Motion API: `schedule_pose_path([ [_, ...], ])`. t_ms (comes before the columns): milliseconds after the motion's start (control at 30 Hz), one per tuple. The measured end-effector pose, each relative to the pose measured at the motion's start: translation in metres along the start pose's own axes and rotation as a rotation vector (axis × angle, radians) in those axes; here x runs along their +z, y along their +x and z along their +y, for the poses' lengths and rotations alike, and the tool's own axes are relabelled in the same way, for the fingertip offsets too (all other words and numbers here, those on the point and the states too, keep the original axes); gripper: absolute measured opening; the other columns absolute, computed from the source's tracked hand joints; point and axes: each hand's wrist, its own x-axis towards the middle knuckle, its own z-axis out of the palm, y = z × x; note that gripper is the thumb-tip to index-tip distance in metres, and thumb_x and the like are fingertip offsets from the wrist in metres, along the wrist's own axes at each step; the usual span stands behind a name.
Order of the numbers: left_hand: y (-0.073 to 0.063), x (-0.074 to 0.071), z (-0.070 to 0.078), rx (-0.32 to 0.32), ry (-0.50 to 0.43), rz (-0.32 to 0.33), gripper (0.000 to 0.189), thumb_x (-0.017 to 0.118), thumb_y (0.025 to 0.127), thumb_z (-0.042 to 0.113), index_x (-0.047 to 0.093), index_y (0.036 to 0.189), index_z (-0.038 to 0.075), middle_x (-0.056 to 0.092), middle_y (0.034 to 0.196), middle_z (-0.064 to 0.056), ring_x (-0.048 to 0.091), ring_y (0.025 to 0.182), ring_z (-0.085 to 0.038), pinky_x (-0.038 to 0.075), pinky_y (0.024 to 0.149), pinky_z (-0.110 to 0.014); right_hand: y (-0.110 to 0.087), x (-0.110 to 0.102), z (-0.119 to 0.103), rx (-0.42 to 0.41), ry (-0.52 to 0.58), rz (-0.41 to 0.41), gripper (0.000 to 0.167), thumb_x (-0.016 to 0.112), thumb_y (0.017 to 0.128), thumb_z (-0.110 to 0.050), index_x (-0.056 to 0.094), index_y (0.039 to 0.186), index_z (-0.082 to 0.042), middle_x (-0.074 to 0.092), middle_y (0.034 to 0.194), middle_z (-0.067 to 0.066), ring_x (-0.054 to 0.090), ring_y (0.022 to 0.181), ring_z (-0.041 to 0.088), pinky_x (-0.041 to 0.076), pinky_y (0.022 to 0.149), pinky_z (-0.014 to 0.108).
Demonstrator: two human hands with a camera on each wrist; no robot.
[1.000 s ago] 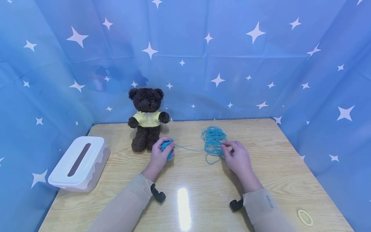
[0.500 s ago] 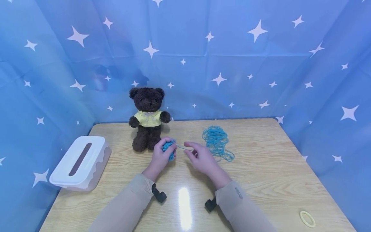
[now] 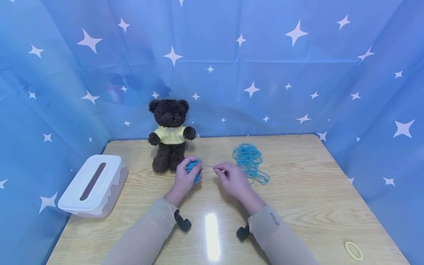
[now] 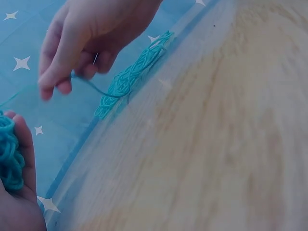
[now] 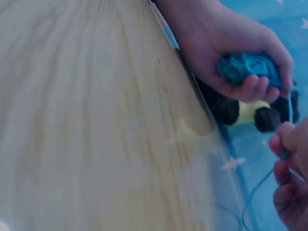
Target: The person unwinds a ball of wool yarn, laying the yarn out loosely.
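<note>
My left hand (image 3: 186, 177) grips a wound bundle of teal yarn (image 5: 248, 70), its fingers curled round it. From that bundle a single strand runs across to my right hand (image 3: 233, 180), which pinches it between thumb and fingertips (image 4: 46, 91). The right hand is a short way to the right of the left one, close over the table. Past the right hand the strand (image 4: 98, 91) hangs down and leads toward a loose, looped heap of the same yarn (image 3: 250, 162) lying on the table behind and to the right.
A dark brown teddy bear (image 3: 170, 135) in a yellow top stands just behind the left hand. On the left of the table (image 3: 308, 206) is a white tissue box (image 3: 94, 184) with a slotted lid. A pale yellow ring (image 3: 353, 251) lies at the front right.
My right hand has moved left from the loose yarn heap toward the left hand, pinching the strand. The heap's near loops have shifted right. The left hand keeps its grip on the bundle.
</note>
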Motion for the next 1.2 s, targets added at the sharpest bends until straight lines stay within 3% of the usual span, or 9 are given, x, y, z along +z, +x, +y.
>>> schedule_pose_path([
  [200,0.000,-0.001,-0.002,0.016,0.003,0.009,0.021,0.064,0.110,0.006,0.064,0.117,-0.013,0.063,0.089,-0.040,0.067,0.059,-0.015,0.062,0.052,-0.032,-0.012,-0.030,0.018,0.005,0.014,0.121,0.018,0.070,0.110,-0.020,0.082,0.119,-0.010,0.079,0.098,0.006,0.065,0.077,0.009,0.057,0.066,0.024],
  [433,0.000,-0.003,-0.002,0.014,0.022,0.033,0.021,0.064,0.111,0.009,0.064,0.116,-0.012,0.069,0.082,-0.006,0.067,0.061,-0.014,0.061,0.054,-0.029,-0.026,-0.059,0.047,0.046,-0.038,0.260,0.018,0.072,0.108,-0.016,0.082,0.119,-0.006,0.079,0.100,0.009,0.064,0.081,0.011,0.054,0.068,0.019],
  [633,0.001,-0.003,-0.004,0.022,0.027,0.057,0.020,0.064,0.111,0.010,0.066,0.113,-0.010,0.067,0.077,-0.001,0.066,0.059,-0.014,0.059,0.054,-0.027,-0.035,-0.077,0.067,0.021,-0.068,0.367,0.014,0.075,0.104,-0.007,0.082,0.114,-0.001,0.082,0.106,0.014,0.063,0.079,0.008,0.050,0.067,0.009],
  [767,0.001,-0.003,-0.003,0.028,0.030,0.066,0.016,0.064,0.111,0.010,0.067,0.109,-0.006,0.067,0.076,-0.003,0.063,0.057,-0.013,0.056,0.052,-0.026,-0.042,-0.087,0.078,0.079,-0.146,0.341,0.014,0.074,0.106,-0.010,0.083,0.114,-0.003,0.082,0.109,0.013,0.064,0.079,0.013,0.052,0.067,0.015],
  [967,0.000,-0.003,-0.001,0.038,0.076,0.091,0.013,0.065,0.110,0.011,0.071,0.106,0.000,0.070,0.083,-0.001,0.060,0.058,-0.008,0.050,0.054,-0.020,-0.051,-0.099,0.092,0.207,-0.260,0.229,0.019,0.071,0.108,-0.019,0.084,0.115,-0.005,0.079,0.110,0.016,0.068,0.082,0.023,0.054,0.069,0.032],
  [1200,0.000,-0.003,0.000,0.011,0.076,0.081,0.013,0.065,0.111,0.012,0.070,0.107,0.001,0.072,0.088,-0.002,0.057,0.057,-0.008,0.050,0.054,-0.021,-0.054,-0.102,0.099,0.287,-0.300,0.127,0.022,0.072,0.108,-0.022,0.084,0.116,-0.005,0.081,0.111,0.018,0.073,0.092,0.029,0.059,0.078,0.046],
])
